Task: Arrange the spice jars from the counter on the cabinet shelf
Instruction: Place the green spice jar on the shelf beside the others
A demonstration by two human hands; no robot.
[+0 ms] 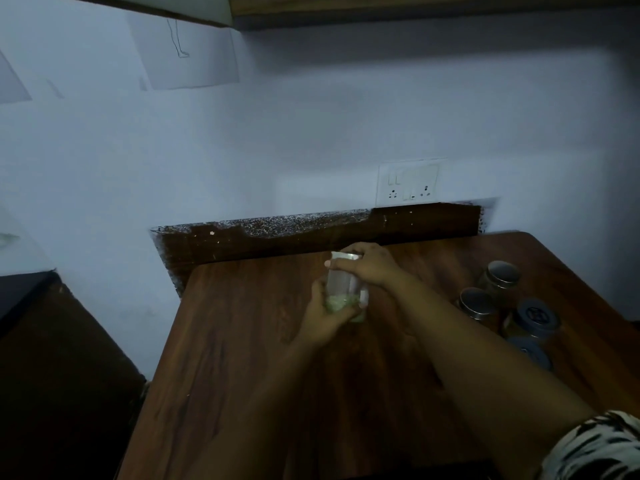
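We find a clear jar [344,289] held over the middle of the wooden counter [242,341], near its back edge; whether its base touches the wood we cannot tell. The left hand [323,318] wraps the lower body of the jar, fingers curled round the glass, where a pale green filling shows. The right hand [372,266] is clasped over the top, fingers bent round the silver lid [344,257]. We note four further jars [509,306] grouped close together at the right side of the counter, well apart from the held one: two with metal lids toward the back, two with blue lids nearer us. A patterned sleeve [599,448] covers the right upper arm. On the wall behind sits a socket plate [410,183], and a wooden shelf [415,6] runs along the top. The picture is dim and slightly blurred.
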